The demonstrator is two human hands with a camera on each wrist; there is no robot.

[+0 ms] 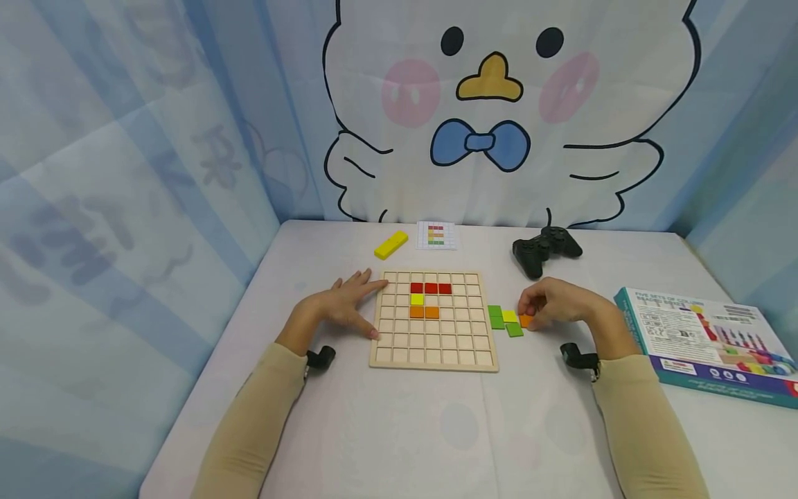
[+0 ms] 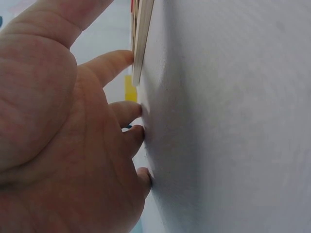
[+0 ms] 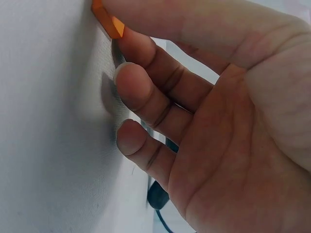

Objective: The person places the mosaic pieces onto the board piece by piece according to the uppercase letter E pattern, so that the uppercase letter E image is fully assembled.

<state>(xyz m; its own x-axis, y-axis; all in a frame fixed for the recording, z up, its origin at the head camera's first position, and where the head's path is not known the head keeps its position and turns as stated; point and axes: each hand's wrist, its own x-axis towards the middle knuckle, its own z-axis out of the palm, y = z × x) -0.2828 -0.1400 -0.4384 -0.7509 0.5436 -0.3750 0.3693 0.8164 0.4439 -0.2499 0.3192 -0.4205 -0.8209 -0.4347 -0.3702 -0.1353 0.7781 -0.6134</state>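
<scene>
Right hand [image 1: 557, 305] pinches orange tile [image 1: 526, 320]; left hand [image 1: 346, 305], fingers spread, steadies grid board [image 1: 434, 357] holding red, yellow, orange tiles.

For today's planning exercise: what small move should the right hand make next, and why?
Probably lift the orange piece and carry it to the board. The right hand already pinches it on the table beside the board, while the left hand steadies the board's edge.

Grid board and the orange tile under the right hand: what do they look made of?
The pale square grid board looks like unfinished light wood, matte, with raised dividers. The small orange tile pinched by the right hand seems painted wood or plastic; cannot tell which.
</scene>
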